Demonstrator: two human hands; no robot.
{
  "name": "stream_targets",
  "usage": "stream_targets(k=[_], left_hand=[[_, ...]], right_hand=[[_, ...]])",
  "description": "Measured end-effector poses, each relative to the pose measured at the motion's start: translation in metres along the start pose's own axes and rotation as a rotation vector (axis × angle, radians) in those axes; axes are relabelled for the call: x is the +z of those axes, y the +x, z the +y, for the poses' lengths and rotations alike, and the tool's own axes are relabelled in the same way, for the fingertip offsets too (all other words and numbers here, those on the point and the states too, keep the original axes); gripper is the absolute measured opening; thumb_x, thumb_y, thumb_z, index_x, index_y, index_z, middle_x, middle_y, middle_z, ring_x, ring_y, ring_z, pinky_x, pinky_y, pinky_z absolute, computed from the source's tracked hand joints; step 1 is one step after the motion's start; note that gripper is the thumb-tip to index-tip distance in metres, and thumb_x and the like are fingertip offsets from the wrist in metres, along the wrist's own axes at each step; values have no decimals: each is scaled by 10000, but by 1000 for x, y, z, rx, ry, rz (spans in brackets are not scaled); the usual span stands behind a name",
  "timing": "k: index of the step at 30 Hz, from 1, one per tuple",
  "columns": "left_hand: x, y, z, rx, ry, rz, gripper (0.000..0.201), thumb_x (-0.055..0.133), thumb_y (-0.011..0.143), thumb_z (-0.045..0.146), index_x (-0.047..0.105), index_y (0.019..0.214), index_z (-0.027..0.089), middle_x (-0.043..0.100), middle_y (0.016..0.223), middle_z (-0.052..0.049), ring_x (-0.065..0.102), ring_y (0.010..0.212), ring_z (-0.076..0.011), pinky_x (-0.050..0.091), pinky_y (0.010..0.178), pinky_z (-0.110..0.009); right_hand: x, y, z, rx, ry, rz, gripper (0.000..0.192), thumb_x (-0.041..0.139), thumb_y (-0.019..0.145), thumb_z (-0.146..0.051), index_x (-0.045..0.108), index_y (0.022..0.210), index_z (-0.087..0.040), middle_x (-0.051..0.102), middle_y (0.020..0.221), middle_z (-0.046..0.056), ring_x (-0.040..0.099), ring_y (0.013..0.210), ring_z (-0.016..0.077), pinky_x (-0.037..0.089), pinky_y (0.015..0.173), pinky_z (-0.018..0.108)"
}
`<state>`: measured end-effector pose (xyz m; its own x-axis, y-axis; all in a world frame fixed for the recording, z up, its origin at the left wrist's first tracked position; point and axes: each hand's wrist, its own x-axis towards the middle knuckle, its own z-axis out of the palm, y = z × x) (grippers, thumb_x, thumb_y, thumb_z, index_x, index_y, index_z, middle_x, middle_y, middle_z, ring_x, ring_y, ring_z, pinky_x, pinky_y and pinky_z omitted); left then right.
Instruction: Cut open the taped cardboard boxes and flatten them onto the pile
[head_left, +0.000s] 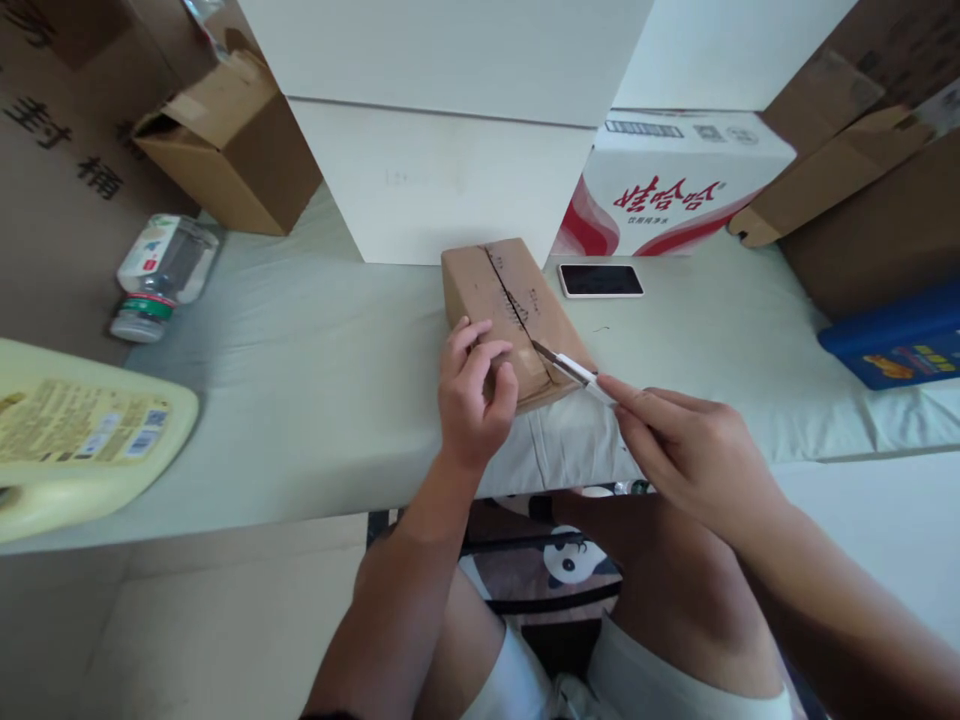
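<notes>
A small brown cardboard box (pixel 495 290) lies on the pale sheet-covered surface (pixel 315 370), its taped seam slit along the top. My left hand (pixel 474 395) presses down on the box's near left part, fingers curled on the cardboard. My right hand (pixel 686 450) holds a white utility knife (pixel 574 370) by its handle. The thin blade's tip rests on the box's top near the seam, at the near right side.
A phone (pixel 600 280) lies face up right of the box. Behind stand a large white box (pixel 442 180), a red-and-white printed carton (pixel 675 185) and brown cartons (pixel 232 150). A clear jar (pixel 161 275) and a yellow jug (pixel 82 435) lie at left, a blue item (pixel 896 345) at right.
</notes>
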<state>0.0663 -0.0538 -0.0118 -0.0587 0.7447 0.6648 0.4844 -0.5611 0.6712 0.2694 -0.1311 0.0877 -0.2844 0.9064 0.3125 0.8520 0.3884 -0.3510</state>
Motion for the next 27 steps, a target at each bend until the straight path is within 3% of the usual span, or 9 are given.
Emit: stream_targets(k=[8, 11, 13, 16, 20, 22, 24, 26, 27], left_hand=[[2, 0, -2, -14, 38, -41, 231, 579, 945, 341, 646, 1101, 183, 632, 1337, -173, 571, 1373, -325, 470, 1164, -521], [3, -3, -1, 18, 11, -58, 579, 725, 834, 601, 602, 1209, 177, 566, 1406, -203, 531, 1400, -373, 466, 1162, -548], [1, -4, 1, 21, 11, -54, 697, 761, 790, 634, 560, 1282, 182, 540, 1429, -210, 527, 1398, -371, 479, 1146, -547], [-6, -1, 0, -45, -1, -11, 584, 731, 856, 563, 555, 1275, 197, 584, 1395, -196, 587, 1335, -318, 565, 1026, -461], [-20, 6, -13, -239, -8, 138, 440, 608, 949, 549, 580, 1194, 184, 708, 1087, -128, 723, 967, -219, 589, 736, -303], [-24, 10, -22, -370, -13, 276, 416, 548, 976, 460, 528, 1280, 177, 690, 922, -69, 689, 755, -165, 564, 663, -279], [-28, 12, -33, -540, -85, 354, 529, 508, 967, 372, 384, 1451, 198, 675, 899, -43, 654, 679, -153, 569, 642, -293], [-31, 14, -44, -694, -133, 335, 618, 488, 950, 311, 295, 1535, 255, 686, 1040, -77, 684, 754, -175, 607, 695, -346], [-34, 15, -49, -729, -97, 292, 608, 512, 931, 290, 356, 1518, 273, 674, 1155, -106, 709, 876, -204, 625, 779, -393]], right_hand=[[-34, 12, -8, 87, 101, -205, 390, 502, 940, -172, 822, 1162, -191, 609, 480, -31, 478, 368, 95, 369, 403, 230], [-50, -7, 0, 112, 177, -159, 335, 535, 959, -236, 820, 1137, -235, 726, 618, 0, 572, 426, 113, 443, 434, 233], [-46, -24, 15, 206, 155, -32, 300, 552, 977, -296, 797, 1145, -247, 756, 691, 16, 620, 480, 134, 488, 467, 245], [-12, -44, 51, 392, -46, 89, 347, 532, 975, -326, 727, 1244, -223, 750, 730, 41, 655, 551, 183, 534, 542, 298], [51, -55, 98, 454, -295, -68, 468, 417, 972, -279, 668, 1356, -187, 779, 1001, 153, 724, 793, 302, 576, 703, 434], [73, -55, 107, 414, -370, -71, 469, 428, 975, -303, 683, 1344, -168, 734, 1168, 218, 709, 988, 378, 577, 816, 533], [87, -53, 105, 313, -351, -7, 448, 475, 969, -348, 708, 1295, -148, 685, 1259, 246, 656, 1154, 422, 546, 944, 610], [100, -44, 95, 175, -202, 5, 420, 512, 964, -384, 719, 1252, -159, 685, 1279, 216, 628, 1230, 399, 506, 1059, 611], [106, -37, 89, 115, -100, -19, 408, 515, 963, -386, 717, 1242, -167, 697, 1272, 195, 625, 1246, 380, 494, 1096, 594]])
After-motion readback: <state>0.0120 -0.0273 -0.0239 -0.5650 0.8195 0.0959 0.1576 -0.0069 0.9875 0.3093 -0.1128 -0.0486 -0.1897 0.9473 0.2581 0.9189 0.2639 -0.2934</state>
